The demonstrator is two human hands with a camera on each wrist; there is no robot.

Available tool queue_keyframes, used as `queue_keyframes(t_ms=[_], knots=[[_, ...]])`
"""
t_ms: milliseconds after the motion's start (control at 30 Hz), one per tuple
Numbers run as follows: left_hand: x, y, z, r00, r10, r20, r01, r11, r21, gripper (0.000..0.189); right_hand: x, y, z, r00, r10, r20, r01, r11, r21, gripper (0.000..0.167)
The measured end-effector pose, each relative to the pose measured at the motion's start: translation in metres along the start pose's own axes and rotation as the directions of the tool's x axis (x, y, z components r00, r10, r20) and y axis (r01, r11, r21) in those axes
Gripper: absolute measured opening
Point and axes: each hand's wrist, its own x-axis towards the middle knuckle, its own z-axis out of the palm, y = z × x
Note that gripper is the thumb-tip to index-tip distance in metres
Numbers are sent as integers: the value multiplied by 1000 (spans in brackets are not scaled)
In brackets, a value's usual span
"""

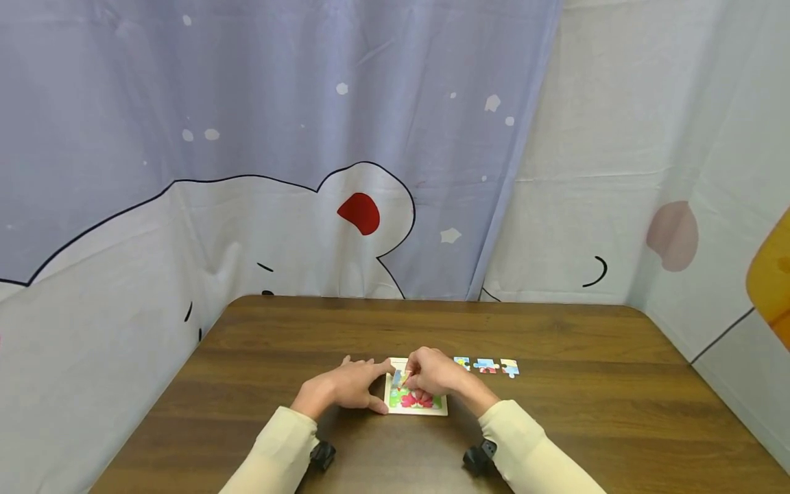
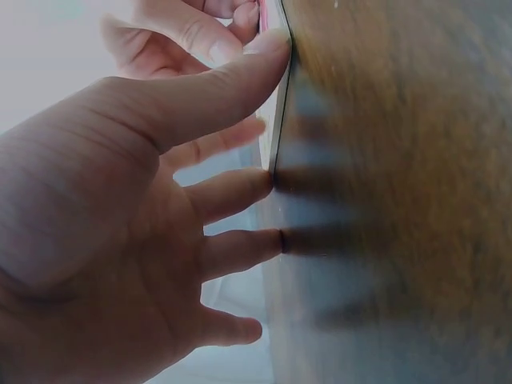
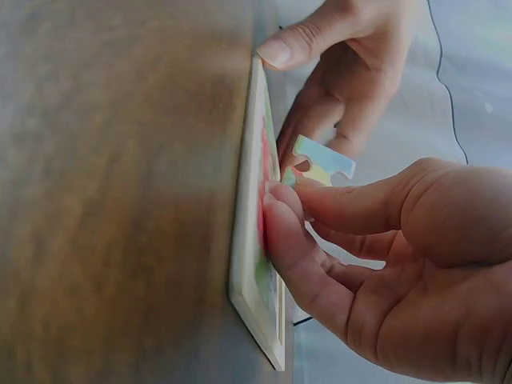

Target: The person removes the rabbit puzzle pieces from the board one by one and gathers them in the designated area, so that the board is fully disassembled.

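A small jigsaw puzzle board [image 1: 417, 412] with a pale rim lies flat on the table, showing red and green picture parts. At its left side, my left hand [image 1: 348, 384] spreads its fingers, the thumb touching the near left corner and the index finger near the far left. In the left wrist view the fingers look fairly straight along the board edge. Over the board, my right hand [image 1: 435, 371] pinches a puzzle piece [image 3: 326, 158] between thumb and fingers. That piece is light blue, yellow and red, and stands tilted above the board. My right fingers hide part of the picture.
Three loose puzzle pieces lie in a row right of the board: a partly hidden one [image 1: 461, 361], a blue and red one [image 1: 486, 366] and a yellow and blue one [image 1: 509, 367]. A printed curtain [image 1: 296, 233] hangs behind the wooden table [image 1: 586, 412].
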Motion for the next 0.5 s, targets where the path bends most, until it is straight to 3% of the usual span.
queue_keyframes(t_ms=[300, 500], knots=[[-3, 4, -2, 997, 0, 77, -3, 999, 32, 55, -1, 1, -5, 999, 24, 45, -26, 998, 57, 14], [-3, 4, -1, 996, -18, 89, 13, 998, 59, 52, -2, 1, -11, 997, 24, 69, -32, 991, 126, 12]])
